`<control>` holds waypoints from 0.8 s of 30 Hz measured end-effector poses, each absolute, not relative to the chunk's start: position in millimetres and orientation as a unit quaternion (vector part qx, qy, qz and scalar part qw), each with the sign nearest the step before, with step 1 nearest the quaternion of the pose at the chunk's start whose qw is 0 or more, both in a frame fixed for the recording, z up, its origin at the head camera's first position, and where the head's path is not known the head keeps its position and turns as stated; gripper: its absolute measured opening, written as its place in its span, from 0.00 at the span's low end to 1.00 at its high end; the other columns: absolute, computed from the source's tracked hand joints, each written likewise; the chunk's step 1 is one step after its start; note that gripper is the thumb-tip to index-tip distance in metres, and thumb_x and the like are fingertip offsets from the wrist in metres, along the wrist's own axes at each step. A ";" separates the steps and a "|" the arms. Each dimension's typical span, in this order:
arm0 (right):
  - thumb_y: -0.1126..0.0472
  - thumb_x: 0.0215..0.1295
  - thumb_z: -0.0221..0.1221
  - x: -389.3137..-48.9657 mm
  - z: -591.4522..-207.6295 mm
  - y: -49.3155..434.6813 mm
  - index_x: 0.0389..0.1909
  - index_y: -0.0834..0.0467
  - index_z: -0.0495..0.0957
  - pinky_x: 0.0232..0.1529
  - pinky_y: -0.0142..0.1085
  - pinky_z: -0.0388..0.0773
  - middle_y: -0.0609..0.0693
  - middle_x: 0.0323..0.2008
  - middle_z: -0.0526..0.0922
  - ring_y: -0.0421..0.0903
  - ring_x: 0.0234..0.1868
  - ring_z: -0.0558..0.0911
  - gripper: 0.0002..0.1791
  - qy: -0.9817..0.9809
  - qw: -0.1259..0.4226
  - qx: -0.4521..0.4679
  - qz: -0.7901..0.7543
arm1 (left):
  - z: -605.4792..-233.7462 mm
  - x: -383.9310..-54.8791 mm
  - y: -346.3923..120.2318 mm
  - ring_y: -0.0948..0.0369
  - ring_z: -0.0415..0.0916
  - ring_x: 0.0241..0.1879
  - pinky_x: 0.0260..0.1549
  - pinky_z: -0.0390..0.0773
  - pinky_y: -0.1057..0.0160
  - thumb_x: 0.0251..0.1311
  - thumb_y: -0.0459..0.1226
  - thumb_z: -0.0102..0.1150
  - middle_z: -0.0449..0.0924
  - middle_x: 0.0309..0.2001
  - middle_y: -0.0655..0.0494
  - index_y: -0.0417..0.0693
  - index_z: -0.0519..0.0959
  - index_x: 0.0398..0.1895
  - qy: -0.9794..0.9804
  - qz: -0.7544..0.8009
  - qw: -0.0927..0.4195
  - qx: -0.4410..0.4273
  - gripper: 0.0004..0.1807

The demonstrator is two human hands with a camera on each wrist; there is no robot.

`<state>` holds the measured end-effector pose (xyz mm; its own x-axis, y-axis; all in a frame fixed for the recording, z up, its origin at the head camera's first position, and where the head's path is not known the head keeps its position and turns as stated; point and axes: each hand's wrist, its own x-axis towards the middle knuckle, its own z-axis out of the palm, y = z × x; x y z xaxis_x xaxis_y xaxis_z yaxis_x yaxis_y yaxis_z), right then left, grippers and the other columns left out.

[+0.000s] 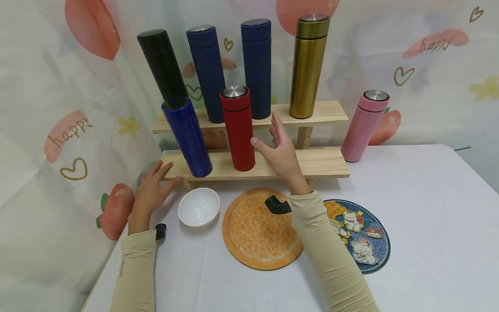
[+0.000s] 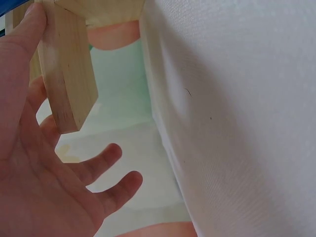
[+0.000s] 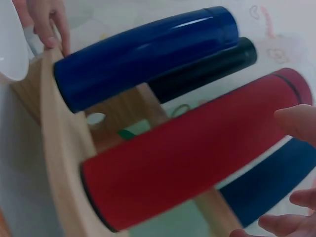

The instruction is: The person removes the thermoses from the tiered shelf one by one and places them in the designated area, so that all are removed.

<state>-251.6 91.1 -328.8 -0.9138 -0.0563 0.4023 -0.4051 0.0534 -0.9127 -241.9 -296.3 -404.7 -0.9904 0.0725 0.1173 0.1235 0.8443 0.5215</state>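
Observation:
My left hand (image 1: 150, 193) is at the left end of the lower board of a two-tier wooden rack (image 1: 321, 162). In the left wrist view its thumb lies along the board's edge (image 2: 66, 74), two fingers reach behind the board, and the other two stick out free. Close to the right side of a red flask (image 1: 239, 130), my right hand (image 1: 282, 156) has its thumb and fingers spread. The red flask stands upright on the lower board, with a glossy blue flask (image 1: 189, 138) to its left.
On the upper board stand a black flask (image 1: 161, 65), two navy flasks (image 1: 206, 73) and a gold flask (image 1: 309, 78). A pink flask (image 1: 364, 128) is right of the rack. In front lie a white bowl (image 1: 199, 208), a round orange mat (image 1: 261, 234) and a blue patterned mat (image 1: 374, 238).

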 end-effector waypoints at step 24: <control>0.61 0.68 0.70 -268.9 -364.4 44.4 0.83 0.59 0.60 0.66 0.55 0.76 0.58 0.71 0.73 0.58 0.68 0.75 0.46 -0.727 0.080 0.113 0.673 | -408.5 -244.8 -297.4 0.28 0.45 0.80 0.72 0.48 0.23 0.74 0.65 0.57 0.45 0.86 0.41 0.51 0.60 0.86 -0.959 -0.275 0.050 -0.049 0.46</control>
<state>-268.9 44.4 -364.4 -0.9614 -0.0570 0.2693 -0.2729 0.0693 -0.9595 -244.8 -297.4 -408.5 -0.9901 0.0665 0.1233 0.1218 0.8438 0.5226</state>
